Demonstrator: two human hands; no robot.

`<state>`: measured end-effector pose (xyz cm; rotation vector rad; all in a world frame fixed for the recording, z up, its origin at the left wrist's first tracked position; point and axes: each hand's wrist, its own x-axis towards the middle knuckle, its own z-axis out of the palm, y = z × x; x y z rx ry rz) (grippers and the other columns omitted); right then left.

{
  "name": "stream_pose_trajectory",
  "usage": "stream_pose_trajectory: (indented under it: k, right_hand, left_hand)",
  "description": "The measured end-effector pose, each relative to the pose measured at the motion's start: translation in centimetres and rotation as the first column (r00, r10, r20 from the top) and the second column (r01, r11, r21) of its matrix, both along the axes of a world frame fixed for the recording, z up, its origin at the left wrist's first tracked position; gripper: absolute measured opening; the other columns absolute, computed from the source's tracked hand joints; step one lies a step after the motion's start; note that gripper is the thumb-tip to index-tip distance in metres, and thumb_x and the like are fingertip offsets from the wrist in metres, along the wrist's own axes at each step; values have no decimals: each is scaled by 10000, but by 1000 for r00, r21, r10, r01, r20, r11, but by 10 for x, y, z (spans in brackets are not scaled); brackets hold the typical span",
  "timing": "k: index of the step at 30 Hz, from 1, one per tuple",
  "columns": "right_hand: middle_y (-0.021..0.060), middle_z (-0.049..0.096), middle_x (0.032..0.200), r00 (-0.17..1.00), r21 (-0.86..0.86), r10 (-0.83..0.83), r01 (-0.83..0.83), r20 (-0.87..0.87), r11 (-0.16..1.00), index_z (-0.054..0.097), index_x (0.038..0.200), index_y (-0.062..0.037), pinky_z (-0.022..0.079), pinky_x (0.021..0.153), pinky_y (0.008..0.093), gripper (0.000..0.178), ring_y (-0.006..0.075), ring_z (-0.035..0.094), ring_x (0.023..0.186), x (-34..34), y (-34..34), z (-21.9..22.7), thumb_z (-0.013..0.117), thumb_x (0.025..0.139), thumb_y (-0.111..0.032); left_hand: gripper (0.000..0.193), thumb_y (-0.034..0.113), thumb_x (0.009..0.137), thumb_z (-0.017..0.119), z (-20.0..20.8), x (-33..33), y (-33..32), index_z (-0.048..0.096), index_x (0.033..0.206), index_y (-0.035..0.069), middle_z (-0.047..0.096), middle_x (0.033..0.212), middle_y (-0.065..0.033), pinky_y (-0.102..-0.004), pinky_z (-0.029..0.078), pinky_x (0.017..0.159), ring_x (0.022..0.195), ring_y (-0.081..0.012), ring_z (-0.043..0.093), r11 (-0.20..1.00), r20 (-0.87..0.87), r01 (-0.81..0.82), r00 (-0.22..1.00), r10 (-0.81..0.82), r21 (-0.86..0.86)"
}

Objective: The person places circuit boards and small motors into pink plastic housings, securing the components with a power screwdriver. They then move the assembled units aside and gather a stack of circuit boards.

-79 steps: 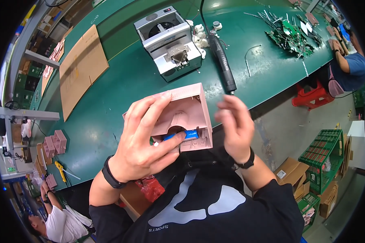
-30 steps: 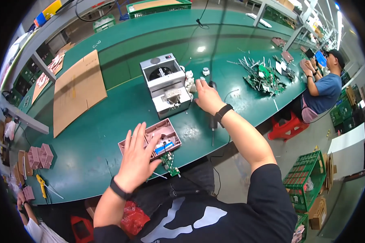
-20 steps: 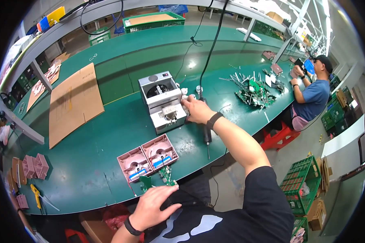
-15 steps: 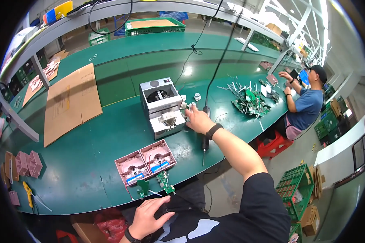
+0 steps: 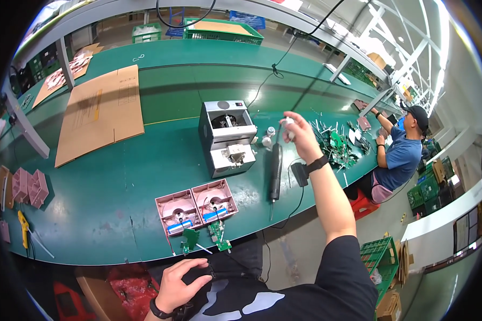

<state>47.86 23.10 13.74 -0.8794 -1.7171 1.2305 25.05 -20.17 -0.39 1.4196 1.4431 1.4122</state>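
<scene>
My right hand (image 5: 301, 137) is raised over the bench right of the grey metal screw feeder (image 5: 219, 152), its fingers closed around a small white cylindrical piece (image 5: 289, 128). Similar small white pieces (image 5: 267, 140) stand beside the feeder. An electric screwdriver (image 5: 276, 174) hangs upright from its cord, left of my right wrist. My left hand (image 5: 178, 283) hovers at the bench's front edge, fingers apart and holding nothing. Just beyond it lie two joined pink plastic housings (image 5: 178, 204) with blue cylindrical cells (image 5: 215, 215) inside. Green circuit boards (image 5: 218, 235) hang wired to their front.
Loose green circuit boards (image 5: 334, 145) lie piled to the right, with a co-worker in blue (image 5: 399, 155) seated beyond. A flat cardboard sheet (image 5: 103, 115) covers the back left. Pink parts (image 5: 30, 187) and a yellow-handled tool (image 5: 24, 227) rest at the far left.
My right hand has lifted up and right, away from the white pieces, with one in its fingers. The view has shifted; my left hand stays near the front edge.
</scene>
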Motion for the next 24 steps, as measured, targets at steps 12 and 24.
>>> stream_pose_trajectory:
  k: [12, 24]
  right_hand:
    - [82, 655, 1141, 944, 66, 328, -324, -48, 944, 546, 1403, -29, 537, 708, 299, 432, 159, 647, 787, -34, -149, 8, 651, 990, -99]
    - [209, 680, 1280, 843, 31, 536, -538, 52, 842, 589, 1335, 13, 527, 1020, 419, 461, 321, 668, 1176, -19, -274, -87, 753, 915, -81]
  left_hand:
    - [335, 252, 1110, 504, 6, 33, 45, 596, 1337, 24, 699, 1211, -110, -369, 568, 889, 1079, -239, 694, 963, 855, 270, 497, -146, 8]
    - [510, 460, 1125, 411, -67, 51, 59, 553, 1375, 40, 680, 1117, -107, -260, 557, 588, 929, -184, 708, 724, 931, 586, -254, -260, 363]
